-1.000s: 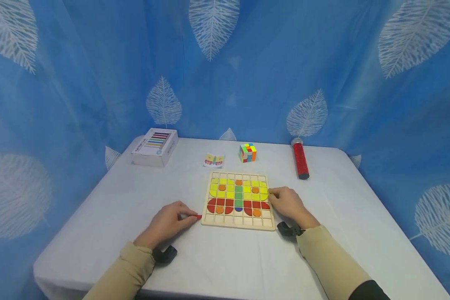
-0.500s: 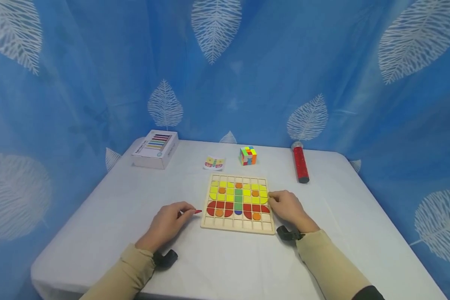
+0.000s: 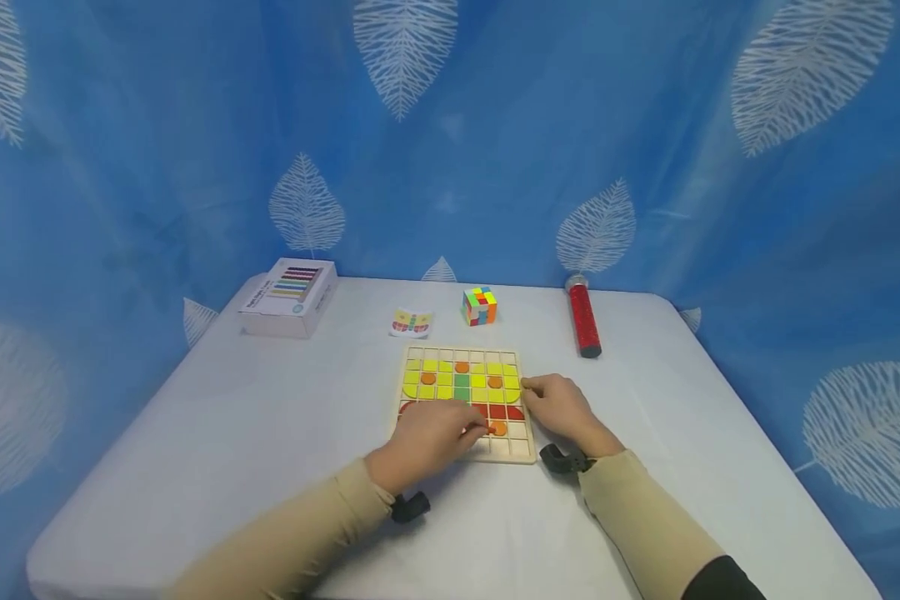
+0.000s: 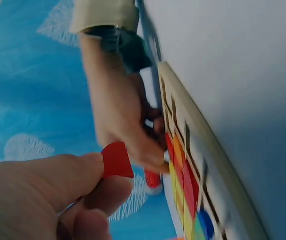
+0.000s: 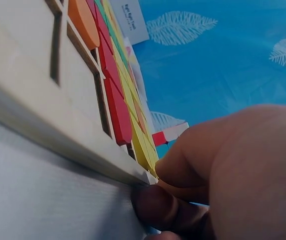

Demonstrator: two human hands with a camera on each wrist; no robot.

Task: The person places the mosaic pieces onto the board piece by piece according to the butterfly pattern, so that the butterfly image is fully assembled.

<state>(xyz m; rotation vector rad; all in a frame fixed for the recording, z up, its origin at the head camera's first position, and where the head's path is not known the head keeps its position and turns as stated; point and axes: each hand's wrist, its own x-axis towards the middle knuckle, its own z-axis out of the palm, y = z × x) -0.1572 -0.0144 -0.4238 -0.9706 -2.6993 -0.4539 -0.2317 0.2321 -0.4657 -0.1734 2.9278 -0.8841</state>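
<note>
A wooden grid board (image 3: 520, 447) lies on the white table, set with yellow, red, green and orange pieces in a butterfly pattern. My left hand (image 3: 429, 435) is over the board's lower middle and hides part of the red rows. Between its thumb and finger it pinches a small red piece (image 4: 117, 160) with one curved side, held above the board. At the board's right edge my right hand (image 3: 562, 407) grips the rim with thumb and finger, beside a yellow piece (image 5: 143, 150). A blue piece (image 4: 205, 223) shows in the left wrist view.
Behind the board lie a butterfly pattern card (image 3: 411, 323) and a puzzle cube (image 3: 480, 307). A white box (image 3: 288, 298) stands at the back left. On the right lies a red tube (image 3: 583, 321) with a dark end. A blue leaf-patterned curtain (image 3: 450, 150) hangs behind the table.
My left hand has carried the red piece from beside the board's left edge rightward over its lower part. My right hand keeps its hold on the right edge. The head view has shifted slightly.
</note>
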